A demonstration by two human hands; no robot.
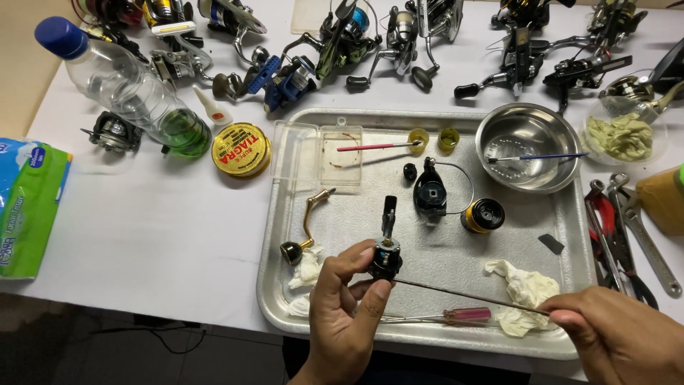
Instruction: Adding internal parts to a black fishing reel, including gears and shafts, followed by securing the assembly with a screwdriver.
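My left hand (343,314) grips a small black fishing-reel body (385,258) over the front of a metal tray (427,335); the reel's stem points up. My right hand (620,335) pinches a long thin rod (470,294) whose tip reaches the reel body. A pink-handled screwdriver (467,314) lies on the tray below the rod. On the tray also lie a black rotor with wire bail (431,192), a yellow-and-black spool (483,215), a gold crank handle (308,224) and crumpled tissues (524,289).
A steel bowl (527,146) with a brush sits at the tray's back right. A clear plastic box (317,153), a yellow round tin (241,150), a plastic bottle (128,89), several fishing reels (342,43), pliers and wrenches (620,228) and a tissue pack (28,207) surround the tray.
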